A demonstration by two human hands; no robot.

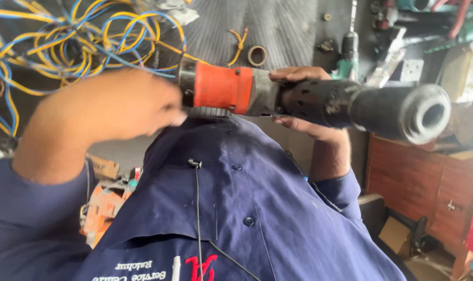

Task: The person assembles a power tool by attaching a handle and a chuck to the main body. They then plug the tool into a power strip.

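The power tool body [309, 101], a heavy drill-like or hammer-like housing with an orange-red middle section and a dark, grimy barrel ending in a thick round nose with an open bore, is held up in the air in front of the person's chest, above the navy work shirt [247, 198] and clear of the black ribbed mat [278, 31] that covers the surface. Its long axis runs almost level across the view, from the metal rear collar beside the left hand [127, 104] out to the open nose, which points to the person's right and tilts slightly toward the camera. The right hand [304, 99] wraps the barrel just past the orange part, fingers closed around it from behind and below, thumb over the top. The left hand is at the rear collar and badly blurred, so I cannot tell whether its fingers grip the collar or only press against it. To do this well, I would judge that the right hand should keep a firm, unmoving clasp so the housing does not roll, while the left works squarely on the tool's axis and not at an angle, and the weight stays close to the body. A tangle of yellow and blue wires [80, 41] lies on the mat behind the left hand, a small ring [257, 55] sits beyond the tool, and a green-bodied tool [345, 60] lies further back.
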